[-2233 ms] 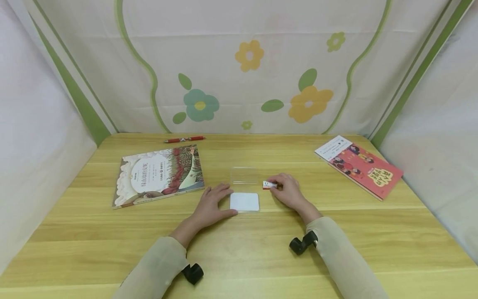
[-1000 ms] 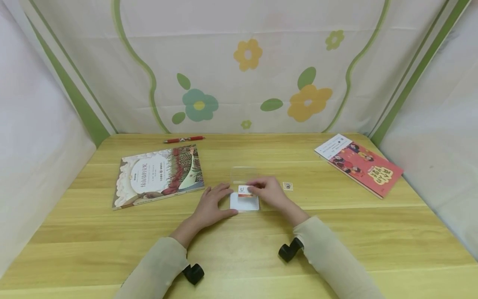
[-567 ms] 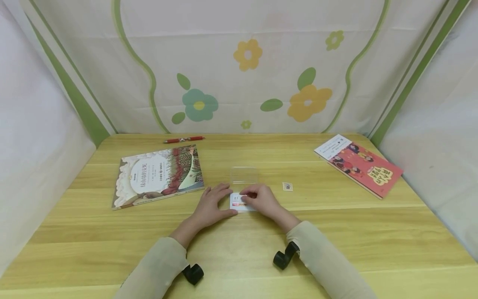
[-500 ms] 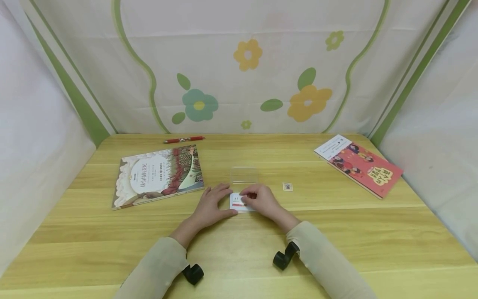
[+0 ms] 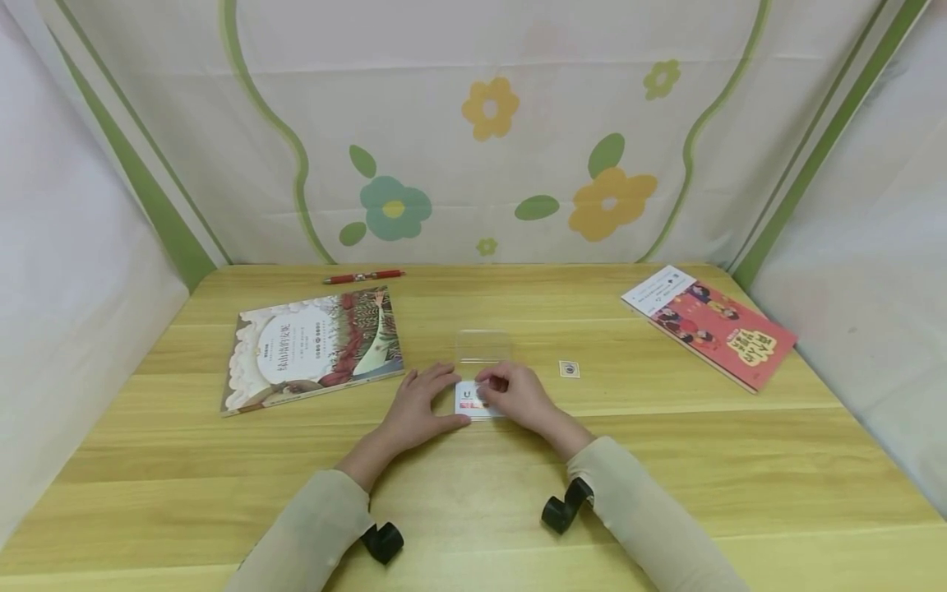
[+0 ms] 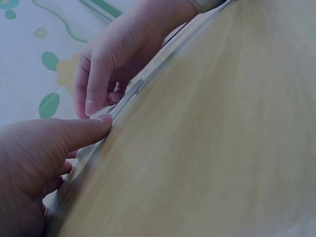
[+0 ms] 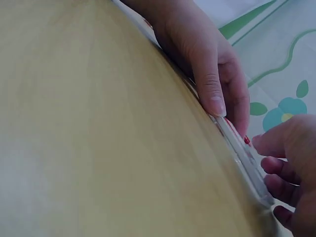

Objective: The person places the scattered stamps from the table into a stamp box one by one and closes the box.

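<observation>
A shallow clear plastic case [image 5: 488,413] with a white inside lies on the wooden table, its clear lid [image 5: 483,345] spread flat behind it. My left hand [image 5: 419,409] holds the case at its left side, thumb at the front corner and index finger at the back one. Over the case, the fingertips of my right hand [image 5: 515,399] pinch a small white card [image 5: 467,395] with a logo and an orange-red strip; its right part is covered by those fingers. In the right wrist view the case [image 7: 245,165] appears edge-on, between both hands. A small square printed piece [image 5: 569,369] lies right of the lid.
A picture book [image 5: 314,345] lies on the left, with a red pen [image 5: 364,277] behind it. Toward the right back lies a pink-red book [image 5: 710,325]. Fabric with printed flowers [image 5: 490,107] rises behind the table, and pale cloth hangs on both sides.
My right hand moved left from beside the case, bringing the small card over it and then down onto it. The square piece came into sight. My left hand stayed put.
</observation>
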`<state>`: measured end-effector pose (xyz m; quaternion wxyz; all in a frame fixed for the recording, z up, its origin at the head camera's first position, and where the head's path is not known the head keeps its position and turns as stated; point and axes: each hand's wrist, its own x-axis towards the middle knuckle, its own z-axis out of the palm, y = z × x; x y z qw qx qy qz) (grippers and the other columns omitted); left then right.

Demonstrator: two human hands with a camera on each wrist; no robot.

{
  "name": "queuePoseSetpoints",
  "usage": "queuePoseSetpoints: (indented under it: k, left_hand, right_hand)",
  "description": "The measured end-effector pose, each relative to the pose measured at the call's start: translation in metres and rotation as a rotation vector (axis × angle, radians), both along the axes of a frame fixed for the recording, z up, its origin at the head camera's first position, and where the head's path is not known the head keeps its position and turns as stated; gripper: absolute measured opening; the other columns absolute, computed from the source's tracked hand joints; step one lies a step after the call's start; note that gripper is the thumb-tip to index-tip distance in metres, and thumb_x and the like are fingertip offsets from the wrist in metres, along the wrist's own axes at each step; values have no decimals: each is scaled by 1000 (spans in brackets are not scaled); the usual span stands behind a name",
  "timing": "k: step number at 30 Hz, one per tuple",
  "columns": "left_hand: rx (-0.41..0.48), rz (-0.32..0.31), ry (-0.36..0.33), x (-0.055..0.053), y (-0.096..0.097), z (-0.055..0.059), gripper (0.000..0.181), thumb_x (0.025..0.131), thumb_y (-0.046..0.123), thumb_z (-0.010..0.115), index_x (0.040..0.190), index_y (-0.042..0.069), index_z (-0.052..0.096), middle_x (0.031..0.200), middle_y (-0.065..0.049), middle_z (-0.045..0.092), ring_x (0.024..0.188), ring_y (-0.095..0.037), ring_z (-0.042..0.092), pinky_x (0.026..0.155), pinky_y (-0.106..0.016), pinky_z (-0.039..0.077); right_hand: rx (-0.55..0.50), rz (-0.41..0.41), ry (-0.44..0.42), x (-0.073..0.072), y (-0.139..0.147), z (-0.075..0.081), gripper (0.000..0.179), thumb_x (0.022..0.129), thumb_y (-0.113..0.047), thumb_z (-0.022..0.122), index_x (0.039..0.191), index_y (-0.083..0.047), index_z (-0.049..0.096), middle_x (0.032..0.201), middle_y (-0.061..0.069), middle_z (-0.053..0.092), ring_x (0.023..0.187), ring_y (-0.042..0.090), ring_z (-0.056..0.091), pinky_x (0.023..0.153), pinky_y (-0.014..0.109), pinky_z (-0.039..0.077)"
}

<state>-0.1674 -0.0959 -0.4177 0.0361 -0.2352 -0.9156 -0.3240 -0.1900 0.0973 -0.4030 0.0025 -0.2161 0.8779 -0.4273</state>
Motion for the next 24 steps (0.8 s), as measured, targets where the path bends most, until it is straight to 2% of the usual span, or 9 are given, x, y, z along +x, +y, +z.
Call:
queuePoseSetpoints:
  k: [7,11,18,24]
  left_hand:
    - [-5,4,9,0,0,-1,62,70,43,67,119,9,51,129,-7,40,123,-22,26,100,-46,8]
    - [-2,3,11,0,0,-2,62,69,41,68,119,8,51,129,-7,40,123,-22,27,100,-46,9]
    - [3,-3,16,0,0,-2,61,70,40,69,118,7,52,128,-8,41,123,-22,27,99,-46,10]
    - [2,-7,19,0,0,-1,61,70,41,68,118,8,52,129,-8,41,123,-23,27,99,-46,9]
  right_hand:
    - [-106,-27,20,-6,29,25,18,78,-8,63,93,1,64,73,2,55,69,16,49,59,27,43]
    - [-101,-85,22,-11,59,32,21,79,-9,63,96,2,62,80,5,58,74,19,51,64,31,43]
    - [-55,-177,-32,-17,107,23,27,79,-10,62,103,2,60,87,10,59,79,22,51,68,33,42]
    - [-62,-197,-58,-21,121,4,29,78,-8,63,103,6,59,93,17,58,81,25,53,72,34,43]
